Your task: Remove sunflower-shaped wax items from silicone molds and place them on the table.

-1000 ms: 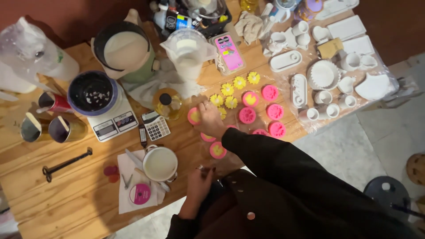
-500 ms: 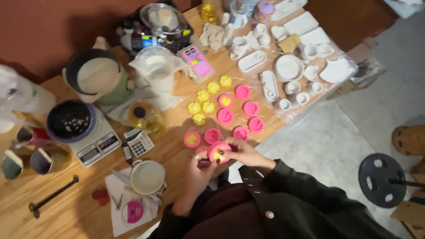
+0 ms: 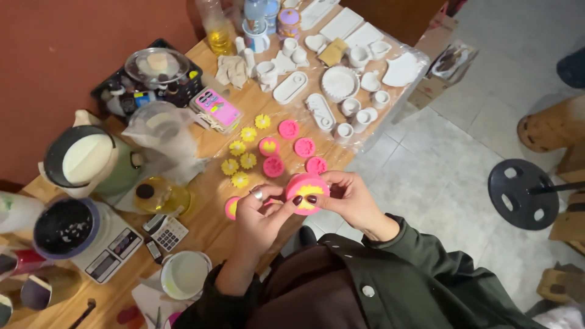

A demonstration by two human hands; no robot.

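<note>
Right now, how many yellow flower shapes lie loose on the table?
5: one nearest the white ceramics, then and possibly a sixth; others may be hidden.

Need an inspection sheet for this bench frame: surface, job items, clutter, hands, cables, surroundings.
Surface: wooden table, crowded.
Job's things: round pink silicone mould with yellow filling, held above the table edge; more pink moulds and yellow flower-shaped pieces on the wood.
Clutter: digital scale bearing a dark bowl, small calculator, white cup, white cast dishes on clear plastic.
Hands: left hand and right hand both grip the mould.
Cables: nothing seen.
Surroundings: red-brown wall, pale tiled floor, black stool base.
</note>
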